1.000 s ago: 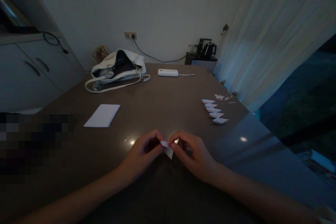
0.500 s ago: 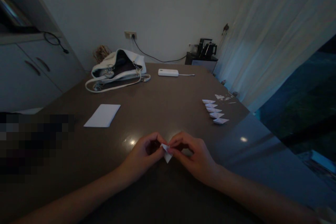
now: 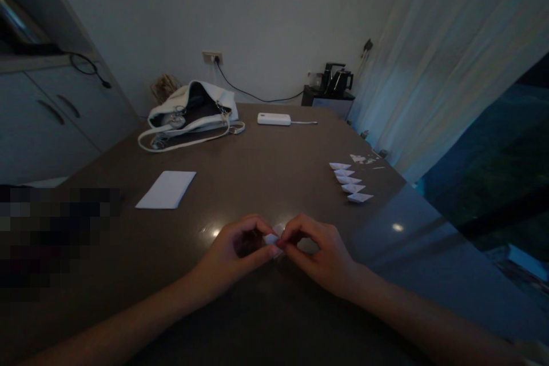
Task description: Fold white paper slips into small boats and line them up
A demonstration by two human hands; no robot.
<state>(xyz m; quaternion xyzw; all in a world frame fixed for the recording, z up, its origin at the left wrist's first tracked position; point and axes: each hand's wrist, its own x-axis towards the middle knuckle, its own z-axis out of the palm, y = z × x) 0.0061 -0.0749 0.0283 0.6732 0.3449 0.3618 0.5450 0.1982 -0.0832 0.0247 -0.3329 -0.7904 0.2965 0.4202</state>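
Between my two hands is a small piece of folded white paper (image 3: 270,238), mostly covered by my fingers. My left hand (image 3: 238,249) pinches it from the left with thumb and forefinger. From the right, the thumb and forefinger of my right hand (image 3: 319,249) close on its other side, the fingertips of both hands nearly touching. Several small folded paper boats (image 3: 354,189) stand in a row to the right, beyond my right hand. A stack of white paper (image 3: 167,190) lies on the table to the left, beyond my left hand.
On the brown table (image 3: 274,166) a white handbag (image 3: 214,97) sits at the far left, with a white power bank (image 3: 273,119) and its short cable beside it. Paper scraps (image 3: 362,158) lie near the right edge. A black kettle (image 3: 342,81) stands on a cabinet behind.
The folded paper has turned between my fingertips. Its downward-pointing tip no longer shows, and my left thumb has shifted right across it. The boats and paper stack stay put.
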